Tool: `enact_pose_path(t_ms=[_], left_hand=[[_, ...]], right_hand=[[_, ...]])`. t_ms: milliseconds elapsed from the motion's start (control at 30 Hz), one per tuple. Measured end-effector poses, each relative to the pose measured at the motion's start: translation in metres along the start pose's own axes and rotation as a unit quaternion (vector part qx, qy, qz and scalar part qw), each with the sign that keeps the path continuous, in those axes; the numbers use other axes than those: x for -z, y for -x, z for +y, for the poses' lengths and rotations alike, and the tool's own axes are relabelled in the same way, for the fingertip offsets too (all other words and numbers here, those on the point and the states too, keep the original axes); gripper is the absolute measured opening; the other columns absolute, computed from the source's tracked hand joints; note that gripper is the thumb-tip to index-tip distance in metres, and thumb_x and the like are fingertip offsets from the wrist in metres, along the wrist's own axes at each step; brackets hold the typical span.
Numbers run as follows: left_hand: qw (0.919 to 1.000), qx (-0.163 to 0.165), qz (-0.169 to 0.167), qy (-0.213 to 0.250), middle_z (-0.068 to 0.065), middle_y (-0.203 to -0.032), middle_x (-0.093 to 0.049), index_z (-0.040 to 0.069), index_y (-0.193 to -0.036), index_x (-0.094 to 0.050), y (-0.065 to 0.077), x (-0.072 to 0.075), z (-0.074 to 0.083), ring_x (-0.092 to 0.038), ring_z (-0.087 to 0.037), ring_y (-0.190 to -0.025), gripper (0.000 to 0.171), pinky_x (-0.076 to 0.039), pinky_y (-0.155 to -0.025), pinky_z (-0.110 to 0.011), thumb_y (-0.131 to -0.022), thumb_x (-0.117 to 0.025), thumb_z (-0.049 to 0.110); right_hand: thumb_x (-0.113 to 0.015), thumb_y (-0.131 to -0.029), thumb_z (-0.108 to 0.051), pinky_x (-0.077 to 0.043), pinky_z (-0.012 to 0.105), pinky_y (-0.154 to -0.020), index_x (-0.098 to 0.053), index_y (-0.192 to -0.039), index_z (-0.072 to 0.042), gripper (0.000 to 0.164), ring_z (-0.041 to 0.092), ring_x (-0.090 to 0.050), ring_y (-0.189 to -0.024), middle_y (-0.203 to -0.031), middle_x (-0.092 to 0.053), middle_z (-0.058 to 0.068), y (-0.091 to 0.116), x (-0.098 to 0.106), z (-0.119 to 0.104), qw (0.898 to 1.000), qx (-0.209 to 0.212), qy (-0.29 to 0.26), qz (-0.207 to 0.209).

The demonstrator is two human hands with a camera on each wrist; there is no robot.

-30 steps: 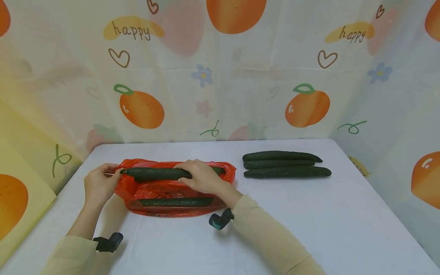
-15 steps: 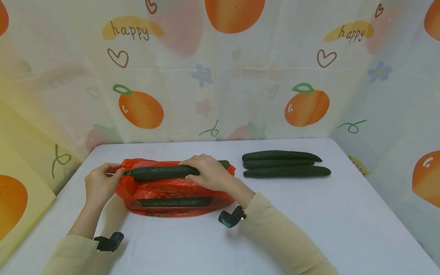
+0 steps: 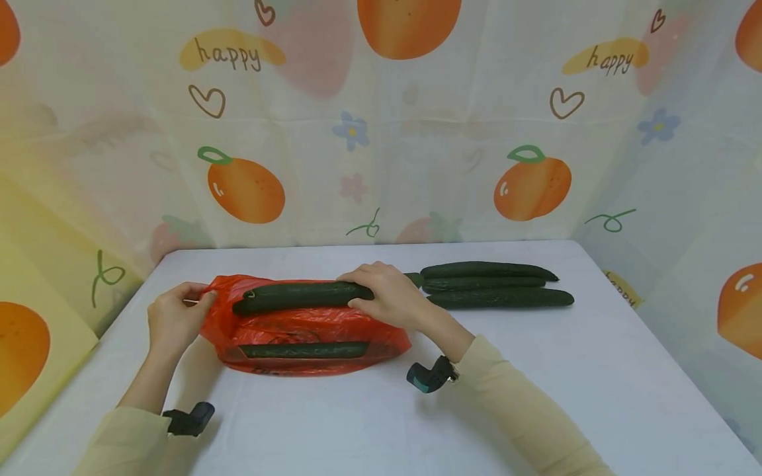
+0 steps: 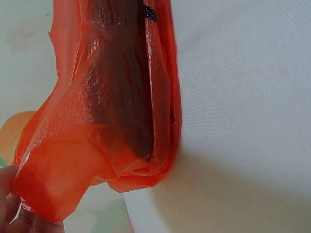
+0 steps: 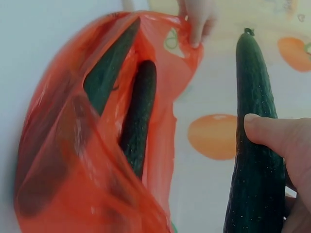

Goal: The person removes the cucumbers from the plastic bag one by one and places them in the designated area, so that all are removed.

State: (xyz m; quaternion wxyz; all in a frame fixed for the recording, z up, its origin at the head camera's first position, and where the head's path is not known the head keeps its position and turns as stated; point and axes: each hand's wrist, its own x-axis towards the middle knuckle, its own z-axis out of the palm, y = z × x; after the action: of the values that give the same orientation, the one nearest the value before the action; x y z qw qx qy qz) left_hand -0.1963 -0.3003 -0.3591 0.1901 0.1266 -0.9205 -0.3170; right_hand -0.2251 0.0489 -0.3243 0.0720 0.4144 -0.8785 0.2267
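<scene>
My right hand [image 3: 389, 294] grips a long dark green cucumber [image 3: 303, 293] around its right part, with the thumb along its near side in the right wrist view. The held cucumber lies level over a red plastic bag [image 3: 333, 324], and its right end reaches toward the cucumbers on the table. At the bag's left edge, my left hand [image 3: 178, 317] pinches the thin plastic between thumb and fingers. Inside the bag, one cucumber [image 5: 138, 121] shows in the opening. Another cucumber [image 3: 303, 350] lies along the near side, partly covered by plastic.
Three cucumbers [image 3: 500, 297] lie side by side at the back right of the white-covered table [image 3: 595, 370]. Behind the table hangs a fruit-patterned cloth [image 3: 417, 165]. Each wrist carries a small black camera [image 3: 431, 375].
My right hand has moved to the right with the cucumber, whose left tip has come away from my left hand. The left hand keeps its place on the bag's edge.
</scene>
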Motion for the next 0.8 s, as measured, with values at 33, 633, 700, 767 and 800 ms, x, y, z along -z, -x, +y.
enact_pose_path(t_ms=[33, 633, 700, 767, 800], left_hand=[[1.0000, 0.000, 0.000, 0.000, -0.021, -0.094, -0.066, 0.002, -0.102, -0.067, 0.000, 0.000, 0.000, -0.060, -0.030, -0.081, 0.028, -0.040, -0.052, -0.016, -0.088, -0.057, 0.024], [0.9999, 0.006, -0.006, 0.010, -0.022, -0.095, -0.065, 0.001, -0.103, -0.066, -0.001, 0.000, -0.003, -0.059, -0.030, -0.082, 0.029, -0.042, -0.049, -0.015, -0.089, -0.056, 0.025], [0.9999, 0.007, -0.006, 0.010, -0.022, -0.095, -0.065, 0.001, -0.103, -0.066, 0.000, -0.001, -0.003, -0.059, -0.030, -0.082, 0.029, -0.042, -0.050, -0.014, -0.089, -0.056, 0.024], [0.9999, 0.005, -0.006, 0.010, -0.022, -0.095, -0.065, 0.001, -0.102, -0.066, 0.000, -0.001, -0.002, -0.060, -0.030, -0.082, 0.029, -0.042, -0.050, -0.015, -0.089, -0.056, 0.024], [0.9999, 0.005, -0.006, 0.010, -0.022, -0.095, -0.065, 0.001, -0.102, -0.066, 0.001, -0.001, -0.003, -0.060, -0.030, -0.082, 0.029, -0.042, -0.050, -0.015, -0.089, -0.056, 0.024]], right_hand=[[-0.062, -0.087, -0.023, -0.042, 0.032, -0.091, -0.058, -0.123, -0.015, 0.037, 0.015, -0.055, -0.105, -0.115, -0.062, -0.002, 0.002, 0.002, 0.001, 1.000, 0.000, 0.003, 0.002], [-0.067, -0.083, -0.017, -0.043, 0.036, -0.091, -0.061, -0.119, -0.014, 0.037, 0.017, -0.056, -0.102, -0.108, -0.064, -0.001, 0.051, 0.025, 0.026, 0.998, -0.002, 0.039, 0.041], [-0.068, -0.082, -0.016, -0.043, 0.036, -0.091, -0.061, -0.119, -0.014, 0.037, 0.017, -0.056, -0.102, -0.108, -0.064, -0.001, 0.056, 0.028, 0.027, 0.998, 0.001, 0.039, 0.048], [-0.069, -0.081, -0.015, -0.043, 0.037, -0.090, -0.062, -0.118, -0.013, 0.037, 0.018, -0.056, -0.101, -0.107, -0.064, -0.001, 0.061, 0.030, 0.030, 0.997, 0.005, 0.041, 0.059], [-0.069, -0.081, -0.015, -0.043, 0.037, -0.089, -0.062, -0.117, -0.013, 0.037, 0.018, -0.056, -0.099, -0.106, -0.064, -0.001, 0.063, 0.031, 0.032, 0.997, 0.008, 0.044, 0.064]])
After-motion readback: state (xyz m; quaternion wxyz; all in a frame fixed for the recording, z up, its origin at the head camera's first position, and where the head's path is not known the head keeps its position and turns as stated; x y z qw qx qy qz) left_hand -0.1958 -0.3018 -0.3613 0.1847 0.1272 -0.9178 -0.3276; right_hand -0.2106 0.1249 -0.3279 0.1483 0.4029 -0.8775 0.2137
